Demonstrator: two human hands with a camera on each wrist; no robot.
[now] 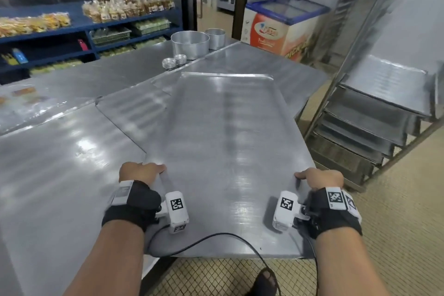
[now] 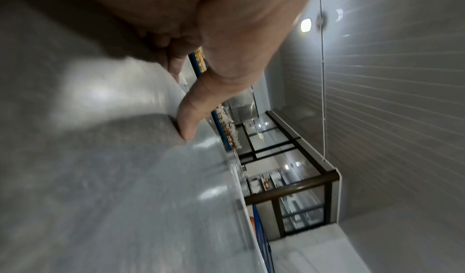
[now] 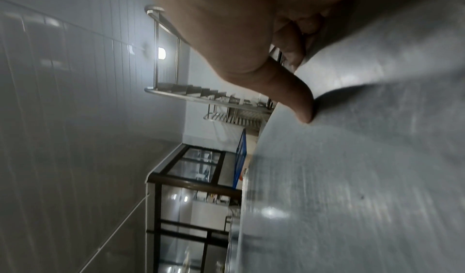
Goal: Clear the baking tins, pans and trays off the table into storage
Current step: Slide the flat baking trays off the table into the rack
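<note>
1. Large flat baking tray (image 1: 216,151), both long edges held, near end sticking out past the table (image 1: 60,163) edge over the tiled floor (image 1: 396,235).
2. Left hand (image 1: 140,172) gripping the tray's left edge: thumb on top, fingers curled under. Confirmed in left wrist view, thumb (image 2: 196,106) pressed on the rim, fingers tucked below.
3. Right hand (image 1: 320,178) gripping the right edge the same way; thumb (image 3: 299,102) on top of the metal in right wrist view, fingers wrapped underneath.
4. Tray far end over the steel table top, near the seam between two table sections. Whether lifted clear or resting there: cannot tell, motion blur.
5. Still on the table at the far end: large round cake tin (image 1: 189,44), smaller round tin (image 1: 215,38) just beside it, two stacks of small foil cups (image 1: 174,63) in front.
6. Tray rack (image 1: 374,108) at right of the table, several trays already slotted on its rails.
7. Background: blue shelves (image 1: 79,24) with bagged goods at left, chest freezer (image 1: 283,24) behind the table.
8. Wrist cameras with black straps on both forearms, cable hanging below the tray's near edge.
</note>
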